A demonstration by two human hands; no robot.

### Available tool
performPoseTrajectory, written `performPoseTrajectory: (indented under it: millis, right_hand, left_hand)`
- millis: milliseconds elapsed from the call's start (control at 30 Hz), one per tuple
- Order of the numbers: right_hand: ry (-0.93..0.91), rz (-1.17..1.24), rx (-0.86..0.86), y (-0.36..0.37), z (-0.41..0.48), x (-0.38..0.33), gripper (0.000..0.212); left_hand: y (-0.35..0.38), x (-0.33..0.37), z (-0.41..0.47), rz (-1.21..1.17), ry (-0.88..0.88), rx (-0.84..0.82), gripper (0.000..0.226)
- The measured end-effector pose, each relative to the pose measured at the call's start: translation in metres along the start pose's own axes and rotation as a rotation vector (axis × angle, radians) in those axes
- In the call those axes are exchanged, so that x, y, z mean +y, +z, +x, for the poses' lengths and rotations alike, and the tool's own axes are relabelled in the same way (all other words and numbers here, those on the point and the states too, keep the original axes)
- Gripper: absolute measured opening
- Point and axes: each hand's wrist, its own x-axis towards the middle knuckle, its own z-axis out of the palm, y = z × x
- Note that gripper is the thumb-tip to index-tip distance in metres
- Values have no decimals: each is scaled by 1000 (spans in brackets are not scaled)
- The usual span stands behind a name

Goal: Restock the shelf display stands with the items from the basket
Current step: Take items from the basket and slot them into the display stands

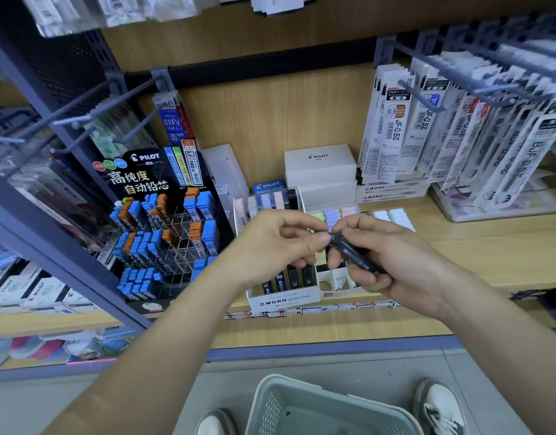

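Left hand (280, 243) and right hand (392, 255) hold black case (355, 251) slanting down rightward.

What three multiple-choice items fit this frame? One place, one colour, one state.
1. Where is the basket?
A. on the shelf
B. on the floor between the shoes
C. hanging on a hook

2. What colours are the caps in the Pilot stand?
A. blue and orange
B. red and green
C. all black

3. What is the state of the black lead case?
A. lying in the basket
B. held between both hands
C. lying on the floor

Key:
1 B: the basket sits low in the view with a shoe on either side.
2 A: the stand's rows show blue caps with some orange ones among them.
3 B: the right hand grips the case while the left hand pinches its end.
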Motion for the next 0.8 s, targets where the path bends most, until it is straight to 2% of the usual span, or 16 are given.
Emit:
performPoseTrajectory:
  millis: [133, 300, 433, 500, 567, 633, 733, 800]
  right_hand:
    - [-60, 1, 96, 3, 0, -1, 9]
    - [-86, -9, 179, 0, 1, -1, 24]
    - [-94, 38, 124, 3, 3, -1, 31]
    - [-114, 50, 98, 5, 4, -2, 20]
    - [-123, 47, 101, 10, 6, -1, 10]
    - [-125, 27, 110, 17, 8, 1, 12]
    - [-113, 2, 95, 26, 9, 2, 15]
    - [-71, 14, 89, 28, 10, 1, 16]
  left_hand:
    - [-6, -1, 1, -127, -13, 111, 15]
    - [-22, -2, -1, -151, -23, 116, 15]
    - [-15, -7, -2, 14, -29, 69, 14]
    - [-10, -7, -2, 66, -8, 56, 17]
    - [-5, -6, -4, 168, 35, 41, 27]
    - [-2, -7, -6, 326, 96, 49, 35]
    - [-5, -10, -7, 515, 222, 69, 31]
    - [-15, -10, -8, 570, 229, 98, 30]
